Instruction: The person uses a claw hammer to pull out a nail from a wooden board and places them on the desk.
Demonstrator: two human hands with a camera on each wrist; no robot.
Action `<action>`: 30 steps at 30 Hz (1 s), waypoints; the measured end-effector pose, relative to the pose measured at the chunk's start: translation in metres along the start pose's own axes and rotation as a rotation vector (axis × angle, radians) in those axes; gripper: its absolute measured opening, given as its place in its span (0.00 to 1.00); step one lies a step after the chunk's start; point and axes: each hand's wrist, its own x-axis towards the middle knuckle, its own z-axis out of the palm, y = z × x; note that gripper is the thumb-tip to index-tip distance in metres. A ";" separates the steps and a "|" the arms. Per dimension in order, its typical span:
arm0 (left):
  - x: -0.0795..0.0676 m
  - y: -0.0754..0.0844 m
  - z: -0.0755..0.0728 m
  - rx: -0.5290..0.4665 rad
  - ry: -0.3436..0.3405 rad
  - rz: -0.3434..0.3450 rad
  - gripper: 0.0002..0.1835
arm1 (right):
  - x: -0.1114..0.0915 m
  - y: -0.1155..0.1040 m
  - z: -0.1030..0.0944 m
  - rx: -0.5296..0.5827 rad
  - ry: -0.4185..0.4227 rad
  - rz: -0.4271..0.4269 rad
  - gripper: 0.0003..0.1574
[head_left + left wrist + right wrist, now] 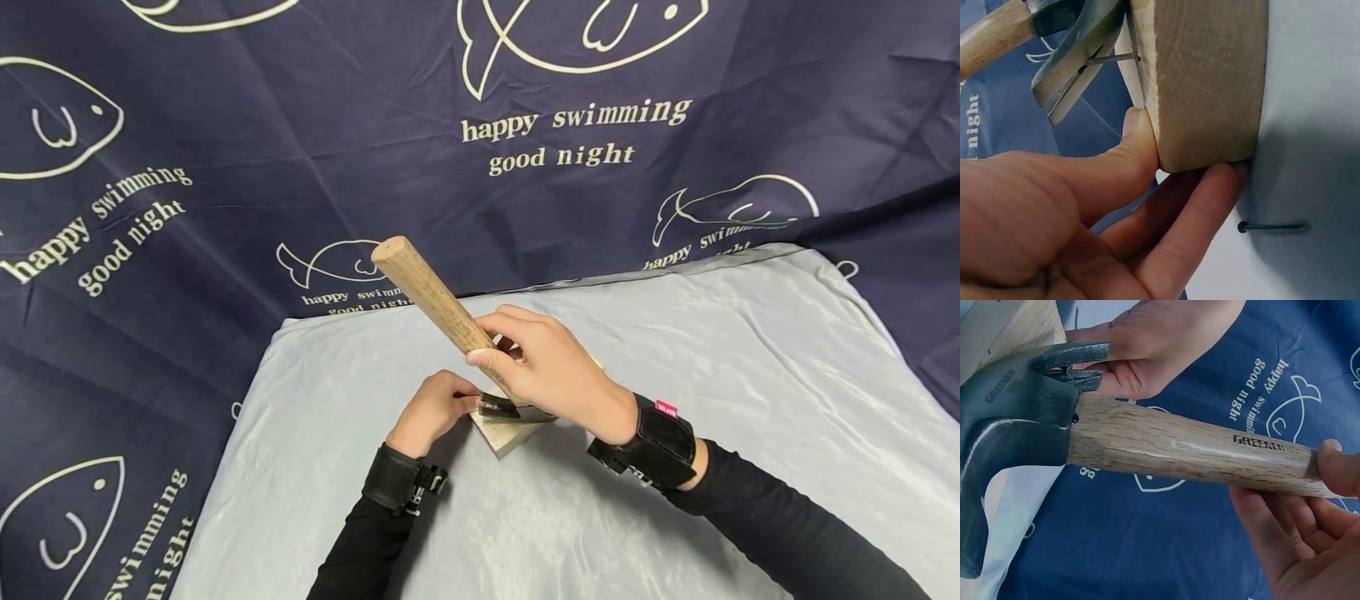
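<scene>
My right hand point(558, 367) grips the wooden handle point(431, 292) of a claw hammer, whose free end tilts up to the left. The dark hammer head point(1019, 412) is low against a pale wooden block point(1210, 81). In the left wrist view, a nail point(1113, 59) sticks out of the block's face, and its outer end is at the slot of the claw point(1075, 78). My left hand point(435, 412) pinches the block's near left corner, with the thumb on the nail's face and fingers against the end.
A loose nail point(1275, 227) lies on the pale cloth point(300, 483) beside the block. This shiny cloth covers the table. Dark blue curtains point(337, 192) with white fish drawings and lettering hang behind and to the left.
</scene>
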 end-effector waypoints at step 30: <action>-0.002 -0.008 -0.002 -0.052 -0.023 -0.002 0.07 | -0.003 -0.003 0.007 -0.023 0.027 0.010 0.13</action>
